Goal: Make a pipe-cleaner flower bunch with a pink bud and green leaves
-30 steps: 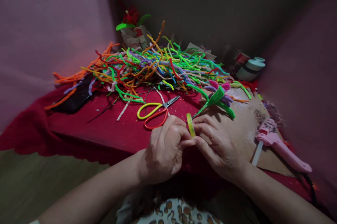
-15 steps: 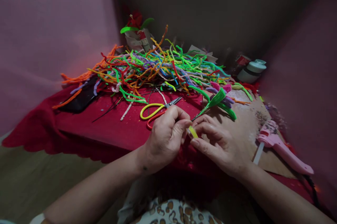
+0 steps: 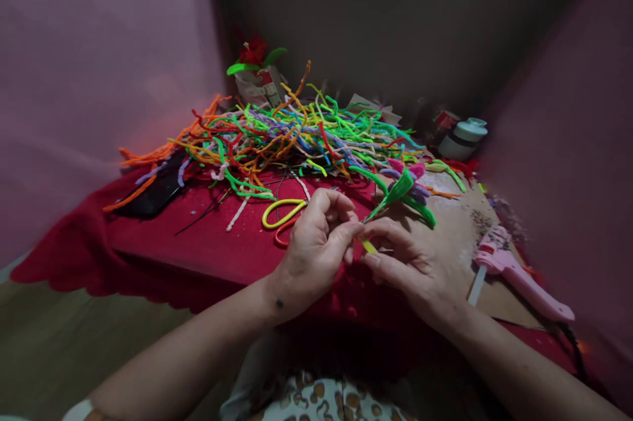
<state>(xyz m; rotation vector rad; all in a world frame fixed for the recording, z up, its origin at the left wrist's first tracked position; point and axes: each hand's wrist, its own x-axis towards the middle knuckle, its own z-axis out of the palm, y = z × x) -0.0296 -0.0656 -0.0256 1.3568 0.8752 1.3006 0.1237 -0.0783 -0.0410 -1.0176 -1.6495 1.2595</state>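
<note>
My left hand [image 3: 319,236] is closed, thumb and fingers pinched at the lower end of a pipe-cleaner flower [image 3: 400,190]. That flower has green leaves with pink and purple petals, and leans away to the right; its thin dark stem is mostly hidden by my fingers. A short yellow strip [image 3: 368,247] is pinched between the thumb and forefinger of my right hand [image 3: 415,269], close to the left fingertips. Whether it is tape or another material, I cannot tell. Just behind my left hand lie scissors [image 3: 284,204] with yellow and red handles, their blades mostly covered.
A large heap of coloured pipe cleaners [image 3: 297,127] spreads across the red cloth [image 3: 173,259]. A dark phone-like slab [image 3: 153,196] lies at left. On the right, a pink glue gun [image 3: 519,272] rests on a cardboard sheet [image 3: 459,223]. A pale-lidded jar [image 3: 465,137] stands behind.
My right hand has come slightly closer to the left, and less of the yellow strip shows. My left hand now covers more of the scissor blades. The whole view has shifted a little.
</note>
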